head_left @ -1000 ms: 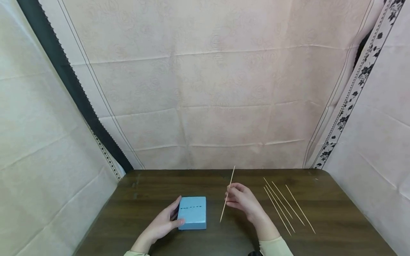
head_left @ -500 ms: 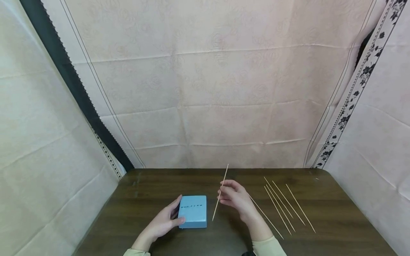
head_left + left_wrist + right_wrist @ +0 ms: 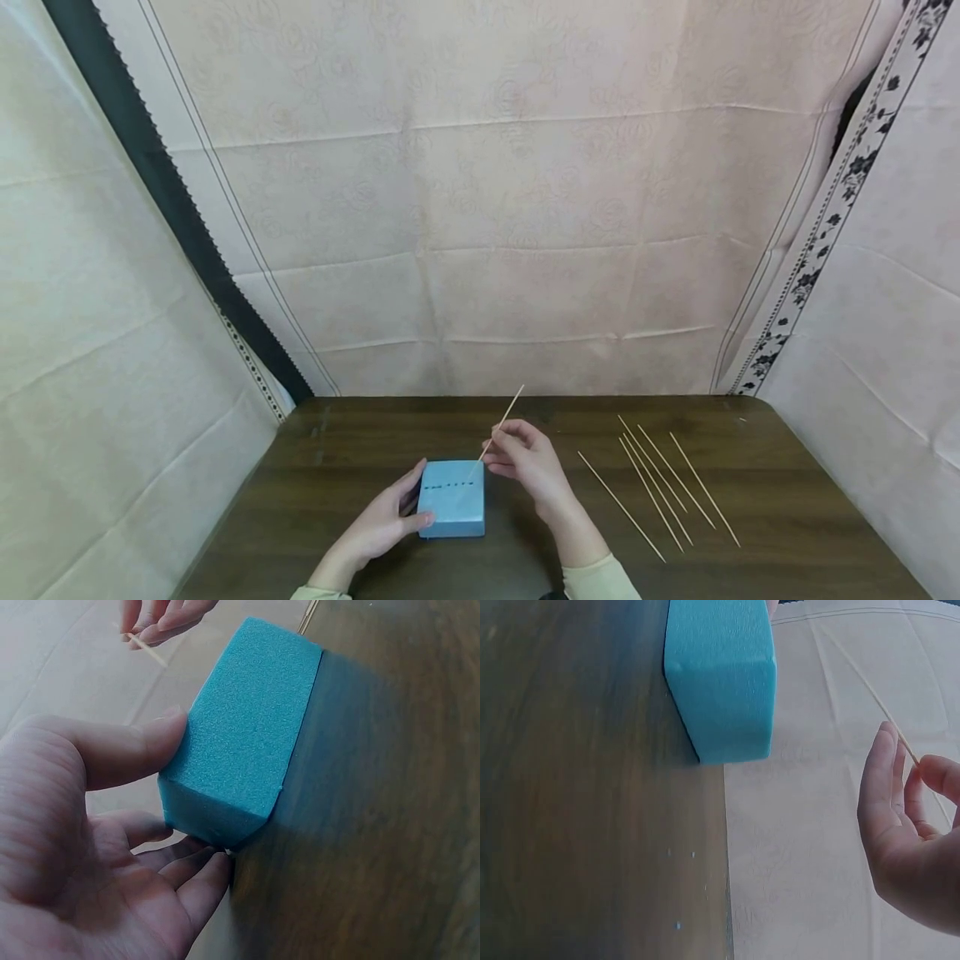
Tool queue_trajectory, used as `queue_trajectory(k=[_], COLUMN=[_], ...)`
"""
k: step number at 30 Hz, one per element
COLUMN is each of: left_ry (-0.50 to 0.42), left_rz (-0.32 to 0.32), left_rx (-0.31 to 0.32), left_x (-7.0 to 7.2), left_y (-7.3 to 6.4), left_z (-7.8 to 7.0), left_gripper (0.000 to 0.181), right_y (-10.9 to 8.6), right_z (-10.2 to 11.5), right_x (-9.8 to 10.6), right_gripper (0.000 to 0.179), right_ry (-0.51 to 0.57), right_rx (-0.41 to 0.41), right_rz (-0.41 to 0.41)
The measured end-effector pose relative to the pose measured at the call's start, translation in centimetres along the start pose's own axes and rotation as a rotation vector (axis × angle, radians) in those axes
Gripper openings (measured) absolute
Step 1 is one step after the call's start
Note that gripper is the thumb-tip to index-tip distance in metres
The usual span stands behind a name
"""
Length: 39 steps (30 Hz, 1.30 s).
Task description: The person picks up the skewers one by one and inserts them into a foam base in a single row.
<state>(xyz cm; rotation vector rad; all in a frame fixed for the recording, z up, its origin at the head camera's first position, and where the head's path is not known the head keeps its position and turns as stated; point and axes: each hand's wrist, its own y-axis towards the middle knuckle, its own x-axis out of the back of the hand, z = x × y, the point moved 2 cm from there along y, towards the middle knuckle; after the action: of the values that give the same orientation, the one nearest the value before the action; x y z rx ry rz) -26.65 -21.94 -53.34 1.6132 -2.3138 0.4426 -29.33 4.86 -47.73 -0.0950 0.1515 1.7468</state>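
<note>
A light-blue foam block (image 3: 452, 504) with a row of dark marks across its top stands on the brown table. My left hand (image 3: 382, 521) grips its left side, thumb on the near face and fingers behind, as the left wrist view also shows. My right hand (image 3: 528, 462) pinches a thin wooden skewer (image 3: 510, 407) between thumb and fingertips. The skewer tilts, its upper end to the right, and its lower end overlaps the block's top right part in the head view. In the right wrist view, the skewer (image 3: 870, 690) slants past the fingertips, above the block's level.
Several loose skewers (image 3: 667, 479) lie side by side on the table (image 3: 780, 500) to the right of my right hand. One skewer (image 3: 621, 506) lies nearest the right forearm. Pale cloth (image 3: 525, 208) hangs behind the table's far edge and along both sides.
My right hand has moved left with the skewer, from beside the block to over its right edge, and the skewer leans more. The left hand and block have stayed put.
</note>
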Motion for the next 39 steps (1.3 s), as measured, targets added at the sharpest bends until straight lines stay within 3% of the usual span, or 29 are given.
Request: queue_trajectory(k=[16, 27, 39], left_ry=[-0.013, -0.020, -0.033], left_rz=[0.010, 0.025, 0.025], left_rx=[-0.019, -0.023, -0.029], left_x=[0.1, 0.1, 0.1], left_y=[-0.1, 0.2, 0.2], left_z=[0.0, 0.2, 0.3], left_gripper=[0.094, 0.094, 0.094], right_y=[0.5, 0.4, -0.1], right_z=[0.0, -0.3, -0.2], right_x=[-2.3, -4.4, -5.5], right_gripper=[0.027, 0.020, 0.019], right_ry=[-0.047, -0.156, -0.173], right_rx=[0.084, 0.162, 0.256], right_rz=[-0.087, -0.060, -0.035])
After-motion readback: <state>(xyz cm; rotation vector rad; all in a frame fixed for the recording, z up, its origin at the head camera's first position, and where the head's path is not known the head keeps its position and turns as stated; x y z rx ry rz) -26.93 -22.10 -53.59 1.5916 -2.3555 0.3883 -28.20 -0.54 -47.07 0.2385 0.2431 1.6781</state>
